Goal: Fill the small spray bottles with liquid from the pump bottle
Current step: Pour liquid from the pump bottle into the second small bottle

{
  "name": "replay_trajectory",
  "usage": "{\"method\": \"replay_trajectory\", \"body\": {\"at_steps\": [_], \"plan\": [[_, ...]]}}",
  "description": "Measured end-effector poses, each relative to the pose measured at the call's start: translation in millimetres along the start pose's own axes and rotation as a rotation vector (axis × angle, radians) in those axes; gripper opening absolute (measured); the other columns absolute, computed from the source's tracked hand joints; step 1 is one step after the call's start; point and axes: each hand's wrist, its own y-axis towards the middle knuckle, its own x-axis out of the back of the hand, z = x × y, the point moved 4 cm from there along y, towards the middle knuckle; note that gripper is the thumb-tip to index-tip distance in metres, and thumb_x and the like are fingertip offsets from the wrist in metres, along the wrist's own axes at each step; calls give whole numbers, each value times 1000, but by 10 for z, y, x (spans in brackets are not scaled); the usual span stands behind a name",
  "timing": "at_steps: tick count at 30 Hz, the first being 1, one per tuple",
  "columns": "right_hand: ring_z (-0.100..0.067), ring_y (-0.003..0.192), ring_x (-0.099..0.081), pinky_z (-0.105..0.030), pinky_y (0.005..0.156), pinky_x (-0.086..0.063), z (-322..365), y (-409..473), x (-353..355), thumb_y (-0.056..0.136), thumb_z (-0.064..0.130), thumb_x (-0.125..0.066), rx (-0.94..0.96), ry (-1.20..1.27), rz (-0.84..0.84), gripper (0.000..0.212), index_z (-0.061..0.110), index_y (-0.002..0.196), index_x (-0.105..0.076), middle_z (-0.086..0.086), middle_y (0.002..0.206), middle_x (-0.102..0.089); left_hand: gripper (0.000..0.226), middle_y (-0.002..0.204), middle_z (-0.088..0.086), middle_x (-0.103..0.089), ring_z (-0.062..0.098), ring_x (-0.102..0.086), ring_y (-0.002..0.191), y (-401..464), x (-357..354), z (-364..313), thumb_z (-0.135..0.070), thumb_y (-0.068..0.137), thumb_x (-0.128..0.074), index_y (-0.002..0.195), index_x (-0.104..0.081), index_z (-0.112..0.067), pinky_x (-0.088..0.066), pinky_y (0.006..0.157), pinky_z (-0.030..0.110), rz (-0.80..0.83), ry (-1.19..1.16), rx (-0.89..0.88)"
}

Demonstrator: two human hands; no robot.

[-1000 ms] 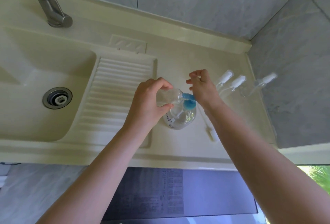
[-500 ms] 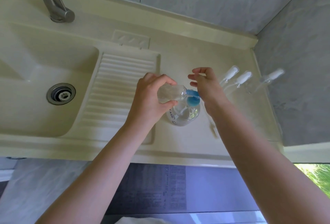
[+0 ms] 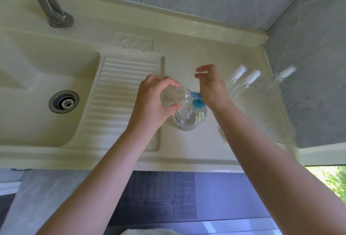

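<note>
1. I see the left hand with its grip curled round a small clear plastic spray bottle, held on its side just above the round clear pump bottle with blue pump head standing on the cream desk.
2. The right hand presses on the blue pump head, upper fingers loose; I cannot tell how its grip lies.
3. The small bottle's long axis runs roughly level, mouth pointing right, meeting the blue nozzle.
4. My judgement: keep mouth and nozzle aligned, press slowly, tilting the mouth upward to prevent spills.
</note>
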Motion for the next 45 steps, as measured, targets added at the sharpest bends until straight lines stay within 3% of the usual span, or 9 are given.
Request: {"method": "replay_trajectory", "body": {"at_steps": [7,12,17,22,27,30,36,41,45], "plan": [[-24,103,-57,-46,103,-40,15,-12,18,95,19,-36,-2,-59,-46,28,24,120,-48,14,94,-55,46,105,-6,-56,18,-54,106,14,5,-18,-18,61,-90,101,-69,-27,-44,97,34,6,20,-21],[-24,106,-59,-46,102,-43,13,33,-13,92,14,-32,-7,-42,39,35,28,117,-53,6,107,-65,47,106,-3,-57,19,-55,105,12,9,-9,-19,60,-90,102,-70,-25,-46,96,40,-7,21,-26],[-19,106,-59,-44,100,-44,-2,-35,-17,87,2,-28,80,-29,-81,42,23,113,-53,11,108,-64,48,105,-2,-58,17,-55,104,-3,-18,15,-18,60,-90,102,-70,-25,-45,97,41,1,21,-4],[-18,100,-57,-30,87,-42,34,7,0,90,0,-28,72,105,-44,39,25,111,-50,2,113,-65,48,106,-2,-58,15,-54,105,-8,14,-20,-20,60,-91,102,-69,-26,-45,97,39,-3,19,-14],[-18,102,-58,-47,100,-44,-18,-40,-2,85,4,-25,79,9,-85,43,28,108,-51,12,112,-62,45,106,-3,-58,19,-54,105,-3,-3,-9,-19,61,-90,100,-68,-24,-44,95,34,17,36,-11],[-20,104,-57,-46,100,-42,-28,-62,-8,85,2,-27,58,-29,-133,43,24,113,-52,9,116,-62,45,107,-2,-58,20,-55,105,6,-11,8,-18,61,-90,99,-68,-24,-42,94,31,31,43,-8],[-12,78,-54,-28,75,-44,11,9,6,94,6,-28,-17,160,-19,36,23,118,-50,0,123,-61,46,106,-3,-58,18,-55,105,-2,7,-8,-19,60,-91,100,-68,-23,-46,94,38,7,13,-16],[-23,105,-58,-47,100,-44,-28,-37,-31,89,7,-25,37,6,-45,41,25,115,-50,6,122,-60,46,108,-3,-58,18,-54,107,-5,-20,34,-19,62,-90,101,-68,-26,-46,96,41,18,-1,5],[-21,86,-59,-45,94,-48,-72,-10,-25,94,14,-29,-16,74,-68,31,26,113,-50,11,104,-59,46,108,-3,-59,18,-54,108,-3,-11,19,-19,61,-90,101,-68,-26,-45,97,40,19,-3,8]]}}
